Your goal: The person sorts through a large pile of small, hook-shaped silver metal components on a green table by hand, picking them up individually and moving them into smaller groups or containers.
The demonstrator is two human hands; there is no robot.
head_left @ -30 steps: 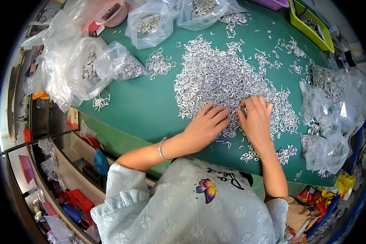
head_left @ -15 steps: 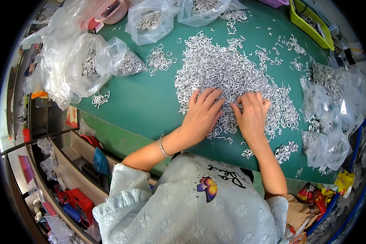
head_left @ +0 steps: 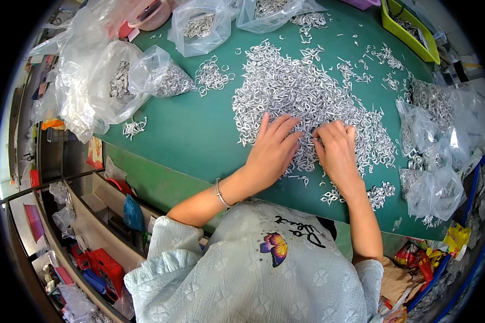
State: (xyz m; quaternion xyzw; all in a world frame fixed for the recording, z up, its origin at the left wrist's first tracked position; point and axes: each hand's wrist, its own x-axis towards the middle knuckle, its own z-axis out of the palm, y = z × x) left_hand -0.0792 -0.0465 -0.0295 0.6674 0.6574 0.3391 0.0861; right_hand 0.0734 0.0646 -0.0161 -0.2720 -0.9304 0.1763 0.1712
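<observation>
A wide heap of small silvery metal hook pieces (head_left: 285, 81) covers the middle of the green table (head_left: 183, 134). My left hand (head_left: 275, 148) rests at the heap's near left side, its fingers stretched out and apart over the pieces. Just right of it, my right hand (head_left: 337, 151) has its fingers curled in, thumb close to the index finger. Whatever lies between those fingertips is too small and hidden to name. By my right wrist are a little cluster of joined pieces (head_left: 333, 196) and a denser small pile (head_left: 381, 195).
Clear plastic bags of metal parts stand at the back, including one bag (head_left: 199, 27), and along the left (head_left: 170, 78). More bags (head_left: 434, 188) line the right edge. A green tray (head_left: 412, 32) is at the far right. Shelves with a red basket (head_left: 105, 269) are lower left.
My left hand has shifted slightly right, its index finger more raised. My right hand has curled further, moving a little right. The heap looks nearly the same.
</observation>
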